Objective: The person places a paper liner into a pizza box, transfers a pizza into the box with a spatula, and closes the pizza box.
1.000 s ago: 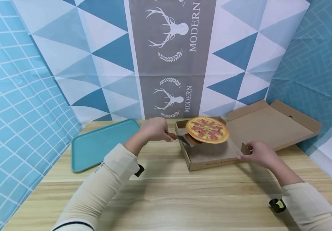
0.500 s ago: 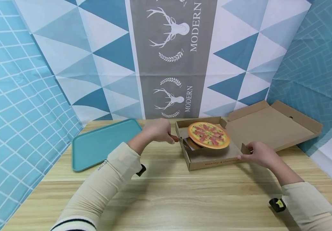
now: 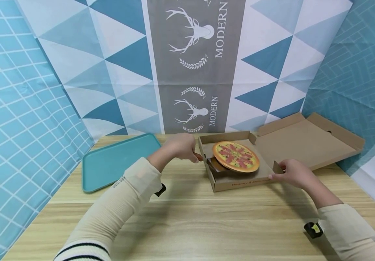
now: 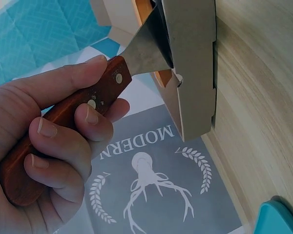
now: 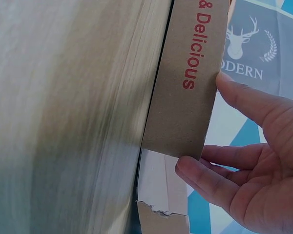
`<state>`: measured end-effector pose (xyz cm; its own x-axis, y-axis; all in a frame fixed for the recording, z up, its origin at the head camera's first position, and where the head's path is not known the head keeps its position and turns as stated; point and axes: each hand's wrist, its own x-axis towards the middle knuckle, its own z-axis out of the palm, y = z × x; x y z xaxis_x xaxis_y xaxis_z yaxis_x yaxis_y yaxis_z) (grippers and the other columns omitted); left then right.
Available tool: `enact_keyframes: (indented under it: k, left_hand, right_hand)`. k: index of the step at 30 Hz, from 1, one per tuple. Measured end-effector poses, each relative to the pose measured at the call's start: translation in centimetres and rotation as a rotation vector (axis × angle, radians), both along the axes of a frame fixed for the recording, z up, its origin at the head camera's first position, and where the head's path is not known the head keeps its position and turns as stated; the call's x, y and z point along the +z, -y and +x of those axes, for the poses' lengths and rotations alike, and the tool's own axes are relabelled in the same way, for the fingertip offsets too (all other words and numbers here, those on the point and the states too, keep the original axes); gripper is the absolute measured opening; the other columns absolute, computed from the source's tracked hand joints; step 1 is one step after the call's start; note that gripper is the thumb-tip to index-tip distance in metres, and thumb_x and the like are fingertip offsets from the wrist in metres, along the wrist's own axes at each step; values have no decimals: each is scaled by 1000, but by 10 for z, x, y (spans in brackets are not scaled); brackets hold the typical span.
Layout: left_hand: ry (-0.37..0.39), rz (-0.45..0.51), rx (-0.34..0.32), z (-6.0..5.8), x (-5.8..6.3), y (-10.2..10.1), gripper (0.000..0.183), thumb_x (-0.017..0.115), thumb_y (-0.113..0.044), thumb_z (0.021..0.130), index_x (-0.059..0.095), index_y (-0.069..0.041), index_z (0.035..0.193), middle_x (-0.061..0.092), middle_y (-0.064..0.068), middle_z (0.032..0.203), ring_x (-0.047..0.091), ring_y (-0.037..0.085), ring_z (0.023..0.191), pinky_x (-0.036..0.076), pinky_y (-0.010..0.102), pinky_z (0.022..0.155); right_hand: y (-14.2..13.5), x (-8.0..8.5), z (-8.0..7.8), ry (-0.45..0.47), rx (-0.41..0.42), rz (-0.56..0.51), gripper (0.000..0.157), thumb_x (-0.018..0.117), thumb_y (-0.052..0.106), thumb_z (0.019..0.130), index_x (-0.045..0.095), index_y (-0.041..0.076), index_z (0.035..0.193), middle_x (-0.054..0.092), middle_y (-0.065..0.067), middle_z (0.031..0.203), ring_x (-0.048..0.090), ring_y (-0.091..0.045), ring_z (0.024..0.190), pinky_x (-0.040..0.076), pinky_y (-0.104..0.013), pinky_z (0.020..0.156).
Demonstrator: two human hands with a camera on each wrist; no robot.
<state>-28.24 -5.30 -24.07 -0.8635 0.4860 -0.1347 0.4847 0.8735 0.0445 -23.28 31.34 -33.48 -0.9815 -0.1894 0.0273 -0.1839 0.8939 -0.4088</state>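
Note:
My left hand (image 3: 182,146) grips the wooden handle of a pizza spatula (image 4: 63,119), fingers wrapped round it in the left wrist view. The metal blade reaches over the left wall of an open cardboard pizza box (image 3: 223,186). A round pizza (image 3: 236,156) with red and green toppings lies inside the box, slightly tilted, its left part over the blade. How far the blade extends beneath is hidden. At the box's front right corner, my right hand (image 3: 293,174) pinches the cardboard, thumb on the front wall's top edge and fingers at the corner.
A teal tray (image 3: 119,163) lies on the wooden table (image 3: 187,224) to the left. The box lid (image 3: 308,143) is folded back to the right, near the patterned wall covering. Box walls stand up around the pizza.
The pizza has come down lower into the box, with the spatula dropping beneath it and tilting less. My left hand has shifted slightly right; my right hand stays at the corner.

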Motion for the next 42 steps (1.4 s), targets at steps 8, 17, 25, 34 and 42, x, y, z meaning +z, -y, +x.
enact_keyframes:
  k: [8,17,25,34,42]
  left_hand:
    - [-7,-47,-10,-3,-2,-9,49,78,-40,80,46,-20,49,46,-8,50,44,9,53,35,26,46]
    - [-4,-91,-55,-10,-1,-13,48,79,-38,80,47,-19,50,50,-7,52,48,10,53,39,27,50]
    - [104,-172,-7,-16,19,-25,41,78,-40,80,53,-19,55,49,-6,49,45,10,49,36,29,49]
    - [115,-262,0,-16,44,-36,37,79,-36,80,60,-16,56,52,-5,51,44,8,43,39,25,47]
    - [167,-288,12,-18,56,-35,29,78,-30,81,63,-14,61,53,-4,53,44,8,43,37,22,45]
  right_hand:
    - [0,0,1,-2,0,6,59,77,39,83,63,-14,104,64,-18,91,55,-27,78,48,-44,66]
    - [1,0,2,-4,-3,15,61,76,38,83,62,-16,107,64,-24,96,58,-31,82,50,-48,68]
    - [1,2,2,6,-10,18,66,76,39,84,59,-19,111,62,-30,102,59,-37,89,50,-52,72]
    - [0,0,2,2,-6,24,63,76,41,83,62,-16,107,64,-26,98,59,-32,84,50,-50,70]
    - [2,1,2,2,-6,20,63,76,42,83,61,-15,106,63,-23,95,57,-31,81,49,-46,67]
